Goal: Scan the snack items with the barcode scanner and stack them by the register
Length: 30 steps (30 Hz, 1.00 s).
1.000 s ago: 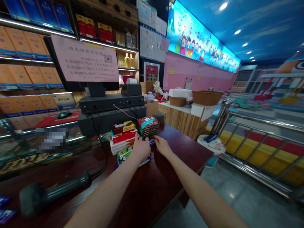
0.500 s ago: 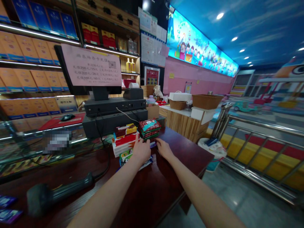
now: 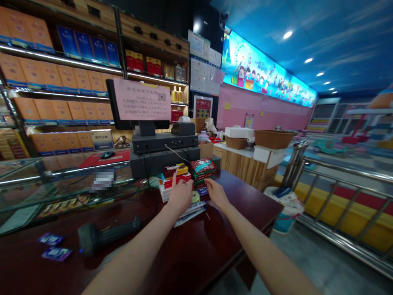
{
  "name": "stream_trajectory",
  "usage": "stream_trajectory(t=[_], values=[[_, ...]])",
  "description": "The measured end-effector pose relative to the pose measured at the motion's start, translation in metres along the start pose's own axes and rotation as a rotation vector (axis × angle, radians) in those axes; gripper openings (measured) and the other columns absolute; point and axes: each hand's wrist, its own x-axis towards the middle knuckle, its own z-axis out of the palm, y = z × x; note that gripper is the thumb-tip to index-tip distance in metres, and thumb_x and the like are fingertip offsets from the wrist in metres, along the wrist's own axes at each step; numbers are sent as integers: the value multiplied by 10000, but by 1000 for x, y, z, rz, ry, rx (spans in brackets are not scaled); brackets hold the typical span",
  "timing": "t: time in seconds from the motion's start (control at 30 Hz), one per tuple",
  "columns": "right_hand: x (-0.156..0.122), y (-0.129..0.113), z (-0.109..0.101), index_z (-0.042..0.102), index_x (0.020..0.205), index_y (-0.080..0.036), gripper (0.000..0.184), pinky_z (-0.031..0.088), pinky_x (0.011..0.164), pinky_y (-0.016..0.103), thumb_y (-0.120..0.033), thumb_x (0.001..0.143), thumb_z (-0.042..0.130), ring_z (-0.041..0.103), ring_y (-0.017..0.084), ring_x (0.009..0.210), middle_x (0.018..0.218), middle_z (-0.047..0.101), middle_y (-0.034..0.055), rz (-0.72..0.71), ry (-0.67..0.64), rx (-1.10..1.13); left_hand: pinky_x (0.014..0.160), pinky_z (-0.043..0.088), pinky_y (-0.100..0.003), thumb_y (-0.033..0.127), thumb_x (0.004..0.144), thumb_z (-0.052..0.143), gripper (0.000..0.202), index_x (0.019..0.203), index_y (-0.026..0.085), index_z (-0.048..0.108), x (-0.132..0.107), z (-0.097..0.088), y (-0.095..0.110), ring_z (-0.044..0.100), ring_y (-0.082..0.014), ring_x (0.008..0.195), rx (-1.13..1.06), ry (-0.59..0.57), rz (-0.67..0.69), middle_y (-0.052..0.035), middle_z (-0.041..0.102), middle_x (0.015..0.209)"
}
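Observation:
My left hand [image 3: 181, 196] sits against the front of a stack of red, white and yellow packets [image 3: 175, 180], and its fingers are apart. My right hand [image 3: 217, 194] lies on the dark red counter [image 3: 242, 213], just right of a stack of green and red packets [image 3: 201, 170]. It holds nothing. A small blue packet [image 3: 202, 191] lies beside its fingertips. Loose flat packets [image 3: 190, 214] are fanned out below my left hand, partly hidden by it.
A handheld barcode scanner [image 3: 107, 232] and two small purple cards [image 3: 55, 247] lie on the counter at left. Behind the stacks stand a till with a pink sign [image 3: 141, 99] and a glass display case [image 3: 76, 180]. A metal railing [image 3: 344, 192] runs along the right.
The whole view has shifted, so the counter and stacks sit further right and smaller in the picture. Both hands remain beside the stacks, and the loose packets below them show more.

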Motion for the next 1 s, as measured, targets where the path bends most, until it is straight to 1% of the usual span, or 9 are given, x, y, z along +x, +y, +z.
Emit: stream_trajectory(t=[0.13, 0.3, 0.47, 0.57, 0.67, 0.77, 0.83, 0.9, 1.0], values=[[-2, -34, 9, 686, 1193, -241, 356, 484, 1018, 327, -162, 951, 437, 668, 183, 1120, 1198, 727, 35, -49, -11, 59, 1213, 78, -567, 190, 918, 423, 327, 1204, 169, 582, -19, -20, -18, 643, -266, 1078, 14, 4, -55, -113, 751, 973], [-4, -82, 31, 685, 1193, -214, 350, 472, 1023, 329, -166, 944, 443, 667, 196, 1126, 1203, 727, 58, -139, -61, 83, 1209, 94, -573, 177, 924, 403, 353, 1232, 165, 574, -49, -41, -49, 630, -263, 1119, 55, 9, -105, -115, 751, 1002], [-12, -130, 60, 684, 1196, -186, 352, 469, 1023, 350, -175, 944, 438, 658, 214, 1144, 1207, 723, 80, -233, -143, 122, 1202, 117, -583, 159, 937, 372, 379, 1256, 180, 575, -87, -54, -90, 647, -253, 1066, 106, 19, -185, -103, 750, 992], [-19, -156, 81, 678, 1208, -199, 350, 472, 1020, 360, -195, 953, 439, 653, 220, 1159, 1224, 717, 77, -262, -197, 149, 1202, 125, -583, 162, 937, 376, 372, 1238, 191, 593, -111, -61, -115, 639, -253, 1086, 112, 10, -244, -93, 755, 967], [-25, -180, 102, 683, 1199, -224, 338, 471, 1023, 367, -207, 957, 448, 656, 219, 1154, 1212, 722, 63, -269, -236, 140, 1210, 112, -571, 165, 936, 385, 371, 1239, 197, 598, -135, -68, -140, 626, -246, 1125, 99, 26, -304, -91, 752, 1029], [-30, -203, 122, 682, 1196, -209, 337, 477, 1016, 362, -201, 963, 439, 663, 216, 1139, 1197, 727, 67, -307, -274, 141, 1211, 89, -573, 147, 924, 392, 385, 1248, 206, 590, -157, -73, -166, 634, -243, 1112, 95, 43, -363, -84, 755, 1011], [-33, -217, 134, 683, 1190, -206, 331, 477, 1016, 357, -200, 965, 440, 664, 213, 1138, 1187, 732, 66, -344, -301, 156, 1209, 83, -575, 151, 926, 395, 378, 1247, 208, 587, -172, -76, -184, 640, -248, 1099, 100, 37, -399, -86, 758, 998], [-37, -231, 146, 686, 1182, -216, 319, 478, 1014, 352, -206, 964, 453, 668, 210, 1134, 1173, 738, 59, -372, -327, 178, 1205, 90, -574, 147, 922, 399, 379, 1247, 210, 585, -188, -79, -202, 640, -257, 1111, 113, 17, -447, -94, 757, 1027], [-44, -249, 160, 688, 1181, -215, 320, 480, 1011, 341, -196, 959, 458, 672, 204, 1128, 1168, 741, 61, -409, -379, 220, 1195, 97, -582, 124, 912, 401, 405, 1272, 206, 566, -214, -81, -231, 636, -270, 1141, 146, -30, -510, -108, 756, 1054]])
